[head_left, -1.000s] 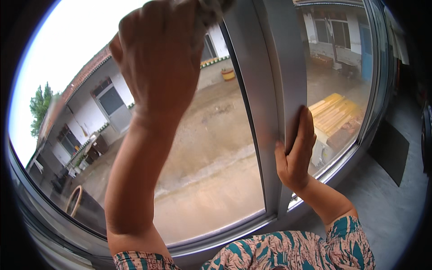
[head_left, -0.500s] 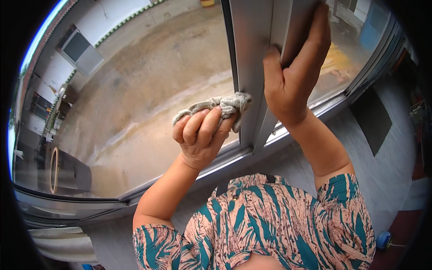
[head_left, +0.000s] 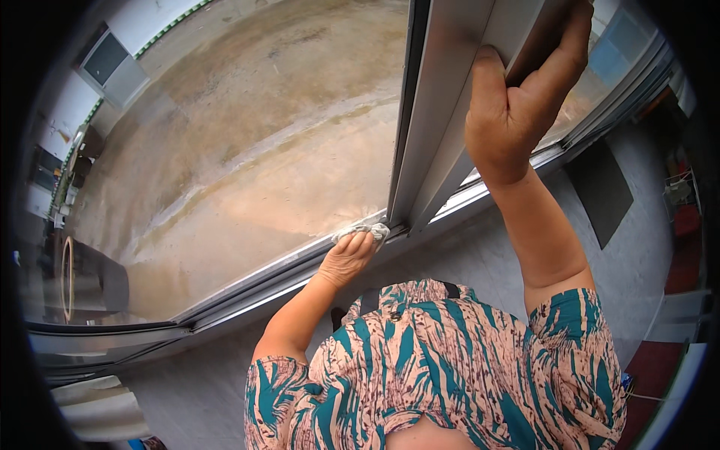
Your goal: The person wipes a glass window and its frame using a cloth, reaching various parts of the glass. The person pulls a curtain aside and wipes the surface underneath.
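A light grey cloth [head_left: 380, 231] is bunched under the fingers of my left hand [head_left: 346, 257]. This hand presses it against the bottom of the large glass pane [head_left: 277, 161], close to the lower corner by the upright. My right hand [head_left: 514, 120] is higher up and grips the edge of the silver metal frame [head_left: 444, 90], thumb on its near face and fingers around the far side. The fingertips of my right hand are partly hidden.
A metal sill [head_left: 255, 294] runs along the bottom of the glass. Through the pane show a wet yard and a dark bin-like container [head_left: 101, 277]. Behind my right arm a dark mat [head_left: 600, 195] lies on the grey floor [head_left: 637, 225]. A pale curtain [head_left: 94, 409] hangs at lower left.
My left hand has moved down with the cloth, from beside the upright to the bottom edge of the pane. The right hand keeps its hold on the frame; the whole view has shifted slightly.
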`<act>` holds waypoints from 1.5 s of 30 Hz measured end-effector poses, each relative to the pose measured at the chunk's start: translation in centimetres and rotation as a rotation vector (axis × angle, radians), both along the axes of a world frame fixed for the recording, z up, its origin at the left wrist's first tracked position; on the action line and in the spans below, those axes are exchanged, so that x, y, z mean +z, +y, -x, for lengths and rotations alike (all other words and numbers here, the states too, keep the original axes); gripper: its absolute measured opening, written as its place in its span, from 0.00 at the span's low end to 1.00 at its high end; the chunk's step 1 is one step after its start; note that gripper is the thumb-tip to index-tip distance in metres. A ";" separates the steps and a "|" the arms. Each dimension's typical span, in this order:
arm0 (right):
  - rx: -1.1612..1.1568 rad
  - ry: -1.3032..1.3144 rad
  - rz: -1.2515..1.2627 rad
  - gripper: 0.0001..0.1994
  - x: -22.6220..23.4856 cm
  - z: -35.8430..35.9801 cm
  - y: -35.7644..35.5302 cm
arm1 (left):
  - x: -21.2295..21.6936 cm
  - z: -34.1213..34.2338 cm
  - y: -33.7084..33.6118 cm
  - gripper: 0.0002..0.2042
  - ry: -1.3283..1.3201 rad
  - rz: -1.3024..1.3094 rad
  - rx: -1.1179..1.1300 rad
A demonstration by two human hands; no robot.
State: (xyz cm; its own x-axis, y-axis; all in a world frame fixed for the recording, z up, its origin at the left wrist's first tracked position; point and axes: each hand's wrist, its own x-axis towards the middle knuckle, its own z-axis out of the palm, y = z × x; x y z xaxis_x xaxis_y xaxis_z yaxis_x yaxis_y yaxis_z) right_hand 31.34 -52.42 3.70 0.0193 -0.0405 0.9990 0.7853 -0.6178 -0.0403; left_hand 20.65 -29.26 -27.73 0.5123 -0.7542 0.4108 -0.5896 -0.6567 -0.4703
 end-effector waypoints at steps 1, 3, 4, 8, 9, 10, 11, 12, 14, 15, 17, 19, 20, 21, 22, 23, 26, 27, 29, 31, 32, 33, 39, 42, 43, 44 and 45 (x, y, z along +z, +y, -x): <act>-0.021 -0.002 0.013 0.38 0.2 0.1 0.0 | 0.2 0.1 -0.1 0.19 0.010 -0.010 0.018; 0.010 -0.007 0.020 0.38 0.2 0.1 -0.2 | 1.4 0.2 -0.4 0.19 0.078 0.028 0.027; 0.063 -0.018 0.014 0.39 0.0 -0.2 -0.4 | 2.6 0.3 -0.6 0.19 0.104 0.045 0.034; -0.160 -0.174 -0.135 0.32 0.0 -2.1 1.1 | 11.8 1.8 1.0 0.23 0.071 0.259 0.090; -0.178 -0.157 -0.136 0.31 0.0 -1.8 1.6 | 14.6 2.4 2.0 0.23 -0.024 0.301 0.109; -0.097 -0.064 -0.063 0.34 -0.1 0.1 1.1 | 17.6 2.5 2.9 0.23 -0.133 0.338 0.116; -0.011 0.011 -0.002 0.38 0.2 1.0 0.5 | 21.0 2.6 3.8 0.23 -0.263 0.363 0.138; -0.022 -0.055 -0.071 0.40 0.3 0.3 0.2 | 24.6 2.6 4.6 0.23 -0.399 0.386 0.151; -0.119 -0.049 -0.075 0.39 0.2 1.0 -0.1 | 31.5 1.9 6.5 0.21 -0.669 0.387 0.164; -0.130 -0.014 -0.087 0.39 0.1 1.4 -0.4 | 35.2 1.9 7.0 0.20 -0.738 0.376 0.189; -0.137 0.033 -0.107 0.38 0.1 1.9 -0.4 | 41.9 1.8 9.4 0.20 -0.921 0.338 0.173; -0.154 0.053 -0.105 0.38 0.2 2.3 -0.3 | 48.6 1.1 12.4 0.20 -1.106 0.299 0.107; -0.148 0.052 -0.100 0.38 0.4 2.6 0.0 | 52.7 1.6 14.4 0.19 -1.155 0.259 0.123; -0.139 0.063 -0.113 0.38 0.8 3.0 0.2 | 56.8 1.8 16.2 0.19 -1.207 0.228 0.130; -0.111 0.087 -0.126 0.38 1.0 3.2 1.1 | 61.3 2.6 18.2 0.18 -1.254 0.081 0.258; -0.072 0.098 -0.137 0.37 1.5 3.7 1.5 | 66.5 4.3 19.2 0.18 -1.306 -0.091 0.372; -0.133 0.133 -0.115 0.37 2.4 3.7 1.4 | 67.8 -1.1 7.8 0.06 -1.678 -0.182 1.010; -0.103 0.134 -0.127 0.37 2.4 3.9 1.6 | 68.6 1.0 5.5 0.06 -1.181 0.145 0.877; -0.125 0.135 -0.112 0.37 2.3 3.6 1.6 | 65.4 -1.8 4.6 0.07 -0.796 0.746 -0.103; -0.103 0.136 -0.111 0.37 2.4 3.9 1.6 | 63.8 -2.5 5.4 0.11 -0.859 0.644 -0.113; -0.083 0.139 -0.114 0.37 2.5 4.1 1.8 | 61.7 -1.9 6.1 0.15 -1.164 0.388 0.197; -0.093 0.140 -0.110 0.37 2.4 4.3 1.7 | 58.6 -2.0 5.5 0.15 -1.116 0.369 0.146; -0.126 0.143 -0.115 0.36 1.6 4.0 0.4 | 40.0 -0.9 0.4 0.13 -0.771 0.445 0.057; -0.105 0.154 -0.124 0.38 1.5 4.0 0.7 | 31.7 0.7 0.3 0.12 -0.580 0.443 0.091; -0.095 0.165 -0.121 0.38 1.3 3.9 1.0 | 29.0 1.3 0.8 0.13 -0.535 0.414 0.112; -0.086 0.175 -0.117 0.39 1.2 3.9 1.3 | 26.9 1.9 1.4 0.14 -0.489 0.389 0.134; -0.085 0.177 -0.114 0.40 1.0 3.8 1.6 | 25.1 2.6 2.3 0.15 -0.449 0.340 0.147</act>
